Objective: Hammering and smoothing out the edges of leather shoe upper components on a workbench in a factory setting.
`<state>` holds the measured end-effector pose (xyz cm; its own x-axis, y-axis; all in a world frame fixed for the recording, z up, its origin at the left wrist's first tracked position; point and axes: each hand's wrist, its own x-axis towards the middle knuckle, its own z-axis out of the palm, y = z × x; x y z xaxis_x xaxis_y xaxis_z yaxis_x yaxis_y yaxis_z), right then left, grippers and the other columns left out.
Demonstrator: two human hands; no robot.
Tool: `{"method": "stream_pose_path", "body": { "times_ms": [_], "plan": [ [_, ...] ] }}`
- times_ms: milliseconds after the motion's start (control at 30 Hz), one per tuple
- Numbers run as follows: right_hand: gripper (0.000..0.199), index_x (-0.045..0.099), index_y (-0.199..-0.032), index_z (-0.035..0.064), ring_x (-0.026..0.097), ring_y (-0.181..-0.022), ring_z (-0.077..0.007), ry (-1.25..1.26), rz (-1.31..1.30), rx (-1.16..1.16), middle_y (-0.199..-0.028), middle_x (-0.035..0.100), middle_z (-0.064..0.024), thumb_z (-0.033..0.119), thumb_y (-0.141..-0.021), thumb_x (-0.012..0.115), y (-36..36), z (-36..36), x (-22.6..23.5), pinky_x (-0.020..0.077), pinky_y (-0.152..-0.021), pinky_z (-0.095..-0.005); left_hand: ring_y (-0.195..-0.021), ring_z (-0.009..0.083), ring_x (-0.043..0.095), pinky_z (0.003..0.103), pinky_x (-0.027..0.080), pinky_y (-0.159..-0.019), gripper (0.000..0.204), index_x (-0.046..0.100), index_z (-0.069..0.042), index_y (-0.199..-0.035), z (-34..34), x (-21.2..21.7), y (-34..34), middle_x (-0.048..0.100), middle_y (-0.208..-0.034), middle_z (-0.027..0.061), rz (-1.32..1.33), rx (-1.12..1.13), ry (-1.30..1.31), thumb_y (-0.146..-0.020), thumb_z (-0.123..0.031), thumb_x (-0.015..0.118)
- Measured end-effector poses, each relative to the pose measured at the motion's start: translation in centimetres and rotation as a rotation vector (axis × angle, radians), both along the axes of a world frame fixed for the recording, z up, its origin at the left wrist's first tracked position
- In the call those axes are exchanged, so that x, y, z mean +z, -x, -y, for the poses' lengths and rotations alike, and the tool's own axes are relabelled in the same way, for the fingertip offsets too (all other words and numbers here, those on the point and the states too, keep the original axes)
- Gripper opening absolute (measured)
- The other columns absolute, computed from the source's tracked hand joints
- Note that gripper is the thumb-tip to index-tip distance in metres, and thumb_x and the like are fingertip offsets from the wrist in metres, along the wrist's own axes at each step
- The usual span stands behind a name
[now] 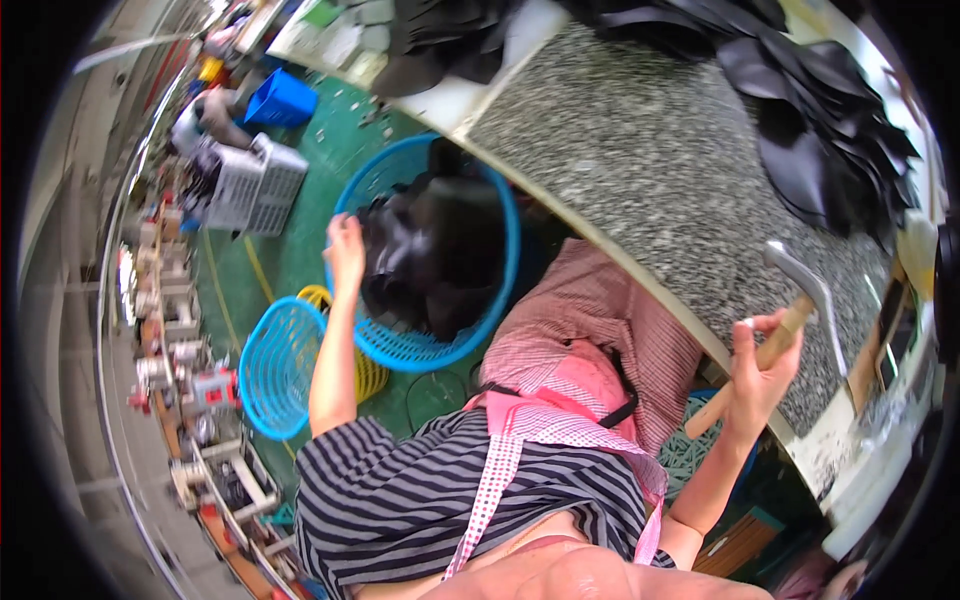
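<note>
My left hand (346, 252) is closed on the left rim of a large round blue plastic basket (512, 235). Shiny black sheet pieces (425, 250), which look like leather or a similar material, fill much of it. My right hand (758, 385) is wrapped round the wooden handle of a hammer (790, 332). Its long, curved silver metal head is raised over the right part of a grey speckled worktop (620, 150). Stacks of curved black cut pieces (800, 150) lie along the worktop's far right side.
Beside the large basket stand a smaller light-blue basket (283, 370) and a yellow basket (372, 375). Farther off on the green floor are a grey crate (255, 190) and a blue bin (282, 98). More black pieces (440, 50) lie at the table's far left. The table edge runs diagonally past my lap.
</note>
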<state>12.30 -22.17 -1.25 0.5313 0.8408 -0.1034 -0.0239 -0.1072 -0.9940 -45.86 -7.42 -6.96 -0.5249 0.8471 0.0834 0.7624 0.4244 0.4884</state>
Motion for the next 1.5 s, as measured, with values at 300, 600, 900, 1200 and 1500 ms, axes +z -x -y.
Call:
{"method": "stream_pose_path", "body": {
  "times_ms": [300, 600, 900, 1200, 1500],
  "plan": [
    [0.023, 0.056, -0.107, 0.0050, 0.047, -0.074, -0.0068, 0.054, 0.014, 0.055, -0.082, 0.051, 0.0032, 0.023, -0.101, 0.069, -2.0, 0.4, 3.3, 0.0408, -0.066, -0.0252, -0.103, 0.0307, 0.069, 0.038, 0.053, -0.093, 0.022, 0.071, -0.003, -0.115, -8.7, 11.7, -34.0, 0.073, -0.112, 0.0125, 0.185, -1.323, -0.576, -0.093, 0.003, 0.067],
    [0.026, 0.057, -0.106, 0.0035, 0.043, -0.068, -0.0058, 0.124, 0.046, -0.012, -0.077, 0.051, 0.0030, 0.029, -0.107, 0.061, -4.4, 1.9, 4.6, 0.0377, -0.060, -0.0258, -0.099, 0.0358, 0.066, 0.044, 0.054, -0.086, 0.026, 0.069, -0.005, -0.113, -21.4, 7.4, -54.1, 0.069, -0.102, 0.0140, -0.137, -1.547, -0.648, -0.087, -0.002, 0.066],
    [0.019, 0.055, -0.106, 0.0050, 0.044, -0.062, -0.0051, 0.110, 0.156, -0.048, -0.073, 0.051, 0.0030, 0.024, -0.107, 0.058, -7.4, -0.5, 5.3, 0.0367, -0.056, -0.0260, -0.089, 0.0275, 0.061, 0.038, 0.054, -0.078, 0.035, 0.069, 0.001, -0.112, -10.1, 11.8, -48.6, 0.059, -0.092, 0.0104, -0.266, -1.808, -0.622, -0.078, 0.001, 0.064],
    [0.039, 0.054, -0.108, -0.0016, 0.070, -0.089, -0.0436, -0.078, 0.921, -0.155, -0.091, 0.071, -0.0232, 0.021, -0.090, 0.079, -11.4, -13.6, 6.7, 0.0548, -0.074, -0.0485, -0.087, 0.0234, 0.060, 0.036, 0.052, -0.073, 0.035, 0.070, -0.005, -0.115, -8.9, 9.1, -49.2, 0.059, -0.092, 0.0059, -0.391, -1.826, -0.695, -0.081, -0.008, 0.064],
    [0.020, 0.058, -0.101, 0.0023, 0.069, -0.088, -0.0434, -0.120, 1.105, -0.265, -0.085, 0.071, -0.0194, 0.004, -0.085, 0.069, -15.4, -21.0, 5.9, 0.0539, -0.074, -0.0509, -0.086, 0.0272, 0.060, 0.038, 0.051, -0.073, 0.034, 0.066, -0.002, -0.108, -2.8, 10.6, -45.6, 0.054, -0.090, 0.0093, -0.299, -2.245, -0.260, -0.076, -0.013, 0.064]
  ]
}}
